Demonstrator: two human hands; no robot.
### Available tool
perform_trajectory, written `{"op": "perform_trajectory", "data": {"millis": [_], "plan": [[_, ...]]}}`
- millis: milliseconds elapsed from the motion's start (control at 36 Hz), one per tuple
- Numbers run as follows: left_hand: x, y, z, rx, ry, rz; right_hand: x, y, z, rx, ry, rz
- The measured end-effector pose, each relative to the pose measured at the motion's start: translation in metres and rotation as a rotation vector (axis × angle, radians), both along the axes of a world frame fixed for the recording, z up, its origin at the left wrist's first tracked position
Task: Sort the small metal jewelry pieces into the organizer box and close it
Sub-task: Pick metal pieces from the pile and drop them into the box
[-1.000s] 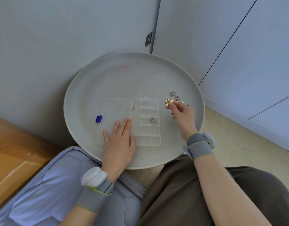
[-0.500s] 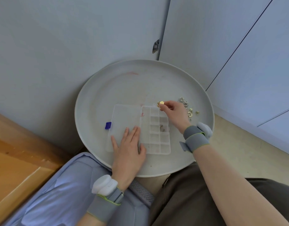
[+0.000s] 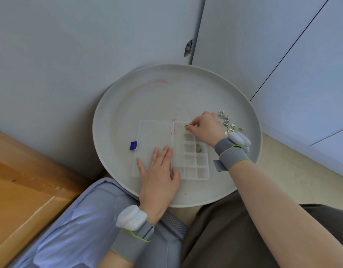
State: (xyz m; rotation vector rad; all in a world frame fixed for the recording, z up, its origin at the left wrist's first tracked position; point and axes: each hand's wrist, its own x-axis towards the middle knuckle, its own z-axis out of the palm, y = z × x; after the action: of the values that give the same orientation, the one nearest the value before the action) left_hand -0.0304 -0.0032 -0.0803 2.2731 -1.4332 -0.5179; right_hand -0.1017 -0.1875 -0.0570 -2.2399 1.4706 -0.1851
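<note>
a clear box (image 3: 202, 171) lay open on a round grey desk (image 3: 166, 93). its lid (image 3: 153, 134) lay flat on the left side of the box. a small blue tab (image 3: 133, 145) sat at the lid's left edge.

the left hand (image 3: 159, 176) rested flat on the lid, close to the hinge. its fingers (image 3: 162, 153) were straight and released, and they held nothing.

the right hand (image 3: 205, 128) reached over the far end of the box. its thumb and first finger were grasping a tiny gold piece (image 3: 186, 125), pinched just over the far cells. it was too small to tell which cell it was over, or if it touched the box.

a few small pieces (image 3: 198, 147) lay in one cell near the middle of the box.

a pile (image 3: 227, 122) of silver and gold pieces lay on the desk to the right of the box, just beside the right hand.

each wrist wore a grey band (image 3: 232, 153) with a white lump on it.

a grey wall (image 3: 70, 55) stood behind the desk. a wood board (image 3: 21, 190) was on the left. a pale blue cloth (image 3: 79, 229) lay under the left arm.
</note>
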Motion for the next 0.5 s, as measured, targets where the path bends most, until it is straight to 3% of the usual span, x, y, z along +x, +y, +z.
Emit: {"op": "perform_trajectory", "data": {"millis": [194,361,500], "plan": [[0.001,0.001,0.001,0.001,0.002,-0.001,-0.008,-0.001,0.002,-0.067,-0.116,0.022],[0.002,0.0,-0.001,-0.001,0.002,0.001,-0.029,-0.006,0.008,-0.146,-0.255,-0.106],[0.001,0.001,-0.001,0.0,0.005,-0.007,-0.069,-0.014,0.005,-0.166,-0.221,-0.258]]}}
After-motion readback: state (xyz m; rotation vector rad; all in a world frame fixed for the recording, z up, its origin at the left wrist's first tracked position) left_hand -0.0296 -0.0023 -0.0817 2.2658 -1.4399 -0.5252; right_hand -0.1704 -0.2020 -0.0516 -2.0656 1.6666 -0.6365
